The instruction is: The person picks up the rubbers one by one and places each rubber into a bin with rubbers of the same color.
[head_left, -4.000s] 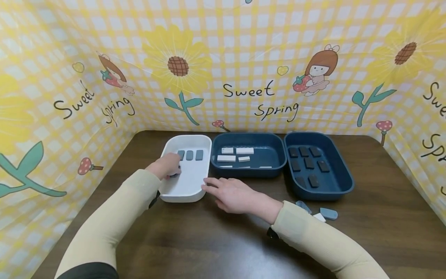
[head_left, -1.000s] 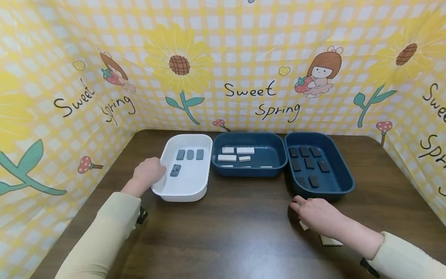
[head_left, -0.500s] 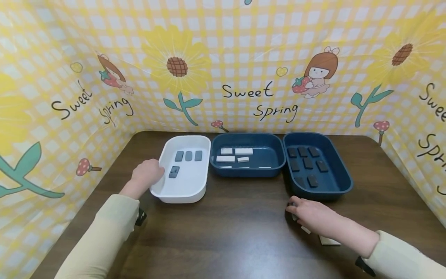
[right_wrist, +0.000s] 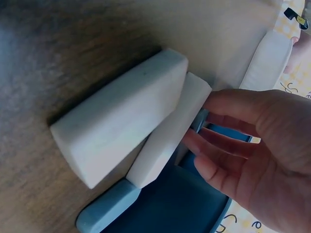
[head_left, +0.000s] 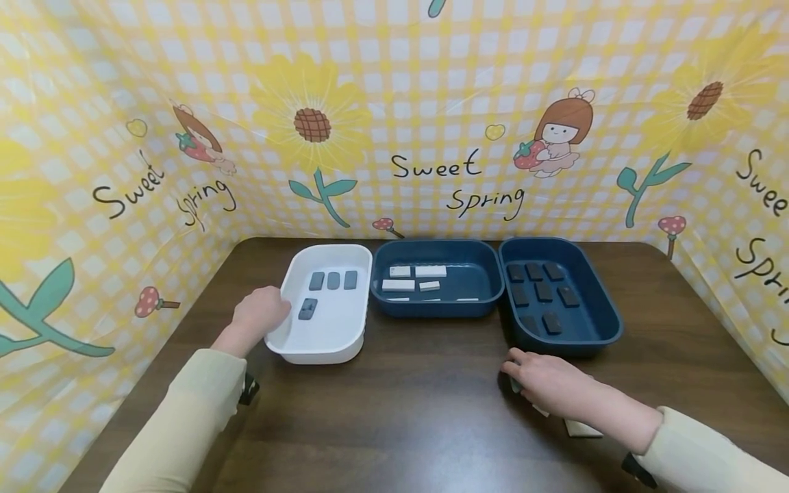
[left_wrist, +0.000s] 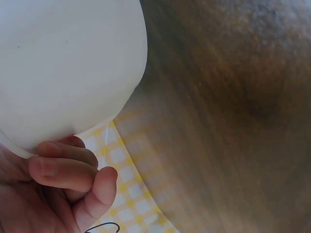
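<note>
My left hand [head_left: 259, 315] holds the left wall of the white tray [head_left: 329, 329]; its curled fingers show at the rim in the left wrist view. Several blue-grey erasers [head_left: 333, 281] lie in that tray. My right hand [head_left: 555, 383] is low over the table, in front of the right blue tray. Between its thumb and fingers, a blue-grey eraser [right_wrist: 199, 120] shows only in part. Beside the fingers, in the right wrist view, are a large white eraser [right_wrist: 121, 116], a narrower white eraser [right_wrist: 170, 133] and another blue-grey eraser [right_wrist: 107, 208].
The middle blue tray [head_left: 468, 281] holds several white erasers [head_left: 430, 271]. In the right blue tray [head_left: 592, 322] lie several black erasers [head_left: 544, 292]. All three trays stand side by side at the back of the brown table [head_left: 394, 411], before a checked cloth [head_left: 431, 103].
My left hand has left the inside of the white tray for its left wall, and a further blue-grey eraser lies there. My right hand has moved right to the loose erasers.
</note>
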A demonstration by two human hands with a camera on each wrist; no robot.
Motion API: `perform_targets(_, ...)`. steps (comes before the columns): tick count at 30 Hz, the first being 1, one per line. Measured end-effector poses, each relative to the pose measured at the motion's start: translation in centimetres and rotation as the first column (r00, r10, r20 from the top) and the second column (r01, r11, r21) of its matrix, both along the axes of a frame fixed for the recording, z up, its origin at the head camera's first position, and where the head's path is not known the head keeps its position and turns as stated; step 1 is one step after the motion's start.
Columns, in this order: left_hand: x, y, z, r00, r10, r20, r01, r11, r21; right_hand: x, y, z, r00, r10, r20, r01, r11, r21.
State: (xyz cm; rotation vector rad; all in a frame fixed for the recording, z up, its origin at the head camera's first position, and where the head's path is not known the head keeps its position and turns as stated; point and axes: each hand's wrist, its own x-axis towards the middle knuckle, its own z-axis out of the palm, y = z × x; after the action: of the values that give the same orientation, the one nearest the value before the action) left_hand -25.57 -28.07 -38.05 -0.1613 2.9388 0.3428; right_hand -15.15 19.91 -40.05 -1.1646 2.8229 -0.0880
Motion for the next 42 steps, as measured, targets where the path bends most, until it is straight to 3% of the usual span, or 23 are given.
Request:
perform_targets(11,-0.2,-0.1,-0.2,1.000,0.010,-0.007,-0.010,1.000,0.016,-0.8,-2.4,1.7,0.997,0.068,-0.019,-0.069,0.997,-0.029)
perform_targets(18,0.0,0.1,-0.1,1.000,0.012,0.004,-0.012,1.000,0.018,-1.9,-6.3,3.0,0.995,0.096,-0.012,-0.096,0.995,-0.039)
perform_targets(28,0.2,0.1,0.0,0.999,0.027,0.026,-0.028,0.999,0.026,-3.8,-12.2,5.9,0.981,0.184,-0.067,-0.193,0.965,-0.179)
perform_targets(34,0.3,0.1,0.0,0.999,0.031,0.020,-0.032,0.999,0.028,-5.2,-15.4,7.3,0.982,0.160,-0.100,-0.178,0.961,-0.212)
perform_targets(42,0.1,0.2,-0.1,1.000,0.019,0.015,-0.020,1.000,0.017,-7.0,-19.9,7.3,0.993,0.114,-0.025,-0.116,0.957,-0.265)
